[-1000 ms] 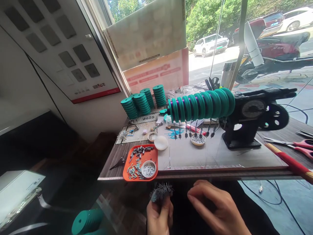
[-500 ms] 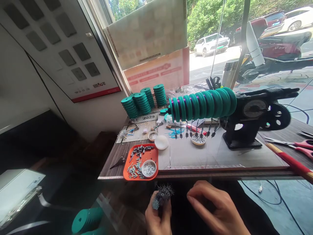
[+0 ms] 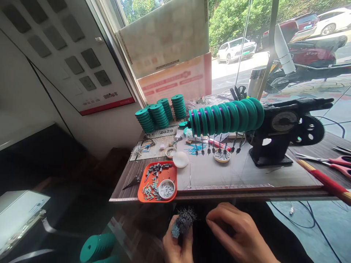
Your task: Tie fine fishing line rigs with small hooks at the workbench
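Below the table's front edge, my left hand [image 3: 177, 243] is wrapped round a bundle of small dark grey parts [image 3: 184, 221] with thin wires sticking out of its top. To its right is my right hand [image 3: 237, 230], its thumb and index fingertips pressed together towards the bundle but apart from it. Whatever lies between those fingertips is too small to make out. Nearest on the table is an orange tray [image 3: 174, 171] with dark cylinders, small metal pins and a white cup [image 3: 166, 189] of tiny pieces.
A black geared stand [image 3: 270, 153] carries a row of green spools [image 3: 227, 117] with small weights hanging below. Stacked green spools [image 3: 160, 115] stand at the back left. A dish of beads [image 3: 222, 155] sits under the row. Scissors [image 3: 337, 164] and a red-handled tool [image 3: 326, 180] lie right.
My right hand has moved slightly left, closer to the bundle. The bundle is tilted a little differently in my left hand.
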`<action>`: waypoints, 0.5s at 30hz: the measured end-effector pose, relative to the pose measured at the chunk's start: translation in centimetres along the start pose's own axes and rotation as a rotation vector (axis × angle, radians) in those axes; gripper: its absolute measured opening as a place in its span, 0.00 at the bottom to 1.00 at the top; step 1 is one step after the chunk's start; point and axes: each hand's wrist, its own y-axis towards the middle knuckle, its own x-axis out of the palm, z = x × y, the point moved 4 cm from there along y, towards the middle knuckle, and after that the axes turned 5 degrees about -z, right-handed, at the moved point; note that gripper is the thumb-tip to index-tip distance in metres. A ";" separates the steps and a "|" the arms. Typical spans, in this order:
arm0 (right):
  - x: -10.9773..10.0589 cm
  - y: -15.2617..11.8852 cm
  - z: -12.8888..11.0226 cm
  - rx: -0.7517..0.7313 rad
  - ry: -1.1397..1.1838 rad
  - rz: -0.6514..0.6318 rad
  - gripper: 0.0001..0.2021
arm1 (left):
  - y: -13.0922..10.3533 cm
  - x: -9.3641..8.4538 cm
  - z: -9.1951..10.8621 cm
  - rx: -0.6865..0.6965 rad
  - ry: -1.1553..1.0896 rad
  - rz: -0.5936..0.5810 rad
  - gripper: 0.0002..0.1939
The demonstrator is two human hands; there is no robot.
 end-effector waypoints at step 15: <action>0.1 1.1 -1.4 -0.202 -0.441 0.071 0.16 | -0.4 0.6 0.3 -0.081 0.106 -0.083 0.20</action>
